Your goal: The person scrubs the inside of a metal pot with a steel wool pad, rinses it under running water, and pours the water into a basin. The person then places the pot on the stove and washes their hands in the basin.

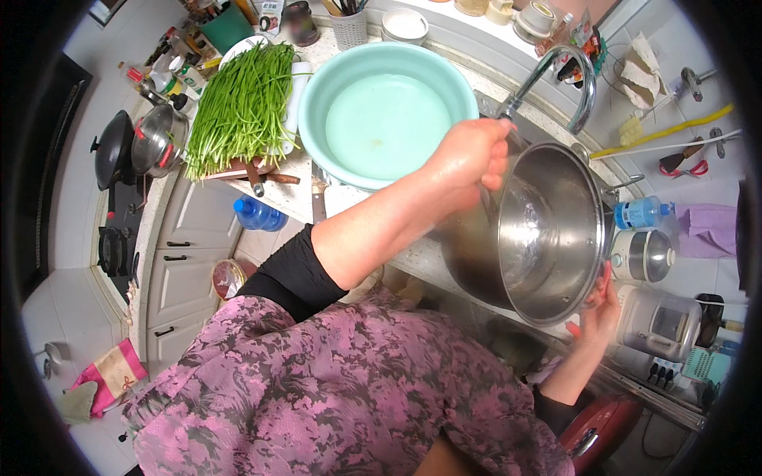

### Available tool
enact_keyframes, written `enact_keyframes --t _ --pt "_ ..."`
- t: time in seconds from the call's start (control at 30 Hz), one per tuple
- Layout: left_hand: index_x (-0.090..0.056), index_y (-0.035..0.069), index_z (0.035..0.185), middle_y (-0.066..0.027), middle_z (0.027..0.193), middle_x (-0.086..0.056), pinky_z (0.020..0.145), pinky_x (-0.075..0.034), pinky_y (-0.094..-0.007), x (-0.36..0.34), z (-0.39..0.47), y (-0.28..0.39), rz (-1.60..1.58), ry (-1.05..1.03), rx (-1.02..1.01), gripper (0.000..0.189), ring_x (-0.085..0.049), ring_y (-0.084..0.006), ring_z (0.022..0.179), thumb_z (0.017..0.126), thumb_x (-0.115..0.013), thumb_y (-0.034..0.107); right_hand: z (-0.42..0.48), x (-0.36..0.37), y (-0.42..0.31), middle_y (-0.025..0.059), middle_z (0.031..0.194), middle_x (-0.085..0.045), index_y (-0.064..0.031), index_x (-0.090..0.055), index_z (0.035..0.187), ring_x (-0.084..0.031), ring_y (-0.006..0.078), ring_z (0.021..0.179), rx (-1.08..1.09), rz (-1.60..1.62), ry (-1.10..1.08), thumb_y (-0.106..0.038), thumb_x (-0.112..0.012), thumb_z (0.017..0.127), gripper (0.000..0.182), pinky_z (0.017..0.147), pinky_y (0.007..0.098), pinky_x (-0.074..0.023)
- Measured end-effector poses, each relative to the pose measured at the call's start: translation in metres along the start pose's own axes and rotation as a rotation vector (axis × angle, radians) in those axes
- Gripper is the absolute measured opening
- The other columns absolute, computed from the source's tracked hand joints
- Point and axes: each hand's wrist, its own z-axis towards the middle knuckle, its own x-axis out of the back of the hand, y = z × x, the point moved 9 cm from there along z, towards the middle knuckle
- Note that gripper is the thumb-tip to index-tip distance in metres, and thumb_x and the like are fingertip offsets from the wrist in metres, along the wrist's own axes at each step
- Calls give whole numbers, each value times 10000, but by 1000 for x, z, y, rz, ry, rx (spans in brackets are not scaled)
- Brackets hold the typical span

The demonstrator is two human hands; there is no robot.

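A large stainless steel pot (550,238) is tilted on its side over the sink area, its open mouth turned to the right; its wet inside shines. My left hand (473,157) is closed at the pot's upper left side, apparently around a handle, which the fingers mostly hide. On the lower right, my right hand (598,306) holds the pot near its rim, fingers partly behind it. Left of the pot stands a pale green plastic basin (315,131) with water in it. A curved chrome faucet (586,77) rises behind the pot.
A heap of green garlic chives (244,107) lies on the left counter, with a cleaver or knife handle (318,199) nearby. A white bowl (405,25) stands behind the basin. At right are a blue-capped bottle (637,212), a glass-lidded cooker (646,256) and a clear plastic container (661,321).
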Motion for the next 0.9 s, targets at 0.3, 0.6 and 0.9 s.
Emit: enact_keyframes --t 0.3,0.6,0.9 --pt "-412 86 797 37 596 -331 406 -228 -208 -54 -25 12 -131 -67 20 151 -261 -45 471 915 -483 148 1 4 26 30 742 -454 -44 -433 1289 -310 85 518 -170 354 -145 -142 -371 954 354 427 186 -299" --pt "-480 32 883 48 578 -329 369 -213 -188 -16 -19 35 -118 -70 6 130 -263 -43 452 923 -477 156 -11 -16 39 -11 664 -381 -31 -419 1295 -242 62 467 -51 312 -82 -138 -404 945 366 391 186 -232" --pt "-523 46 1063 65 588 -278 393 -184 -206 57 -7 -22 14 50 58 222 -218 -48 459 949 -390 182 -100 -78 -52 4 700 -321 -15 -311 1355 -263 59 497 211 100 -263 -120 -374 966 408 382 183 -262"
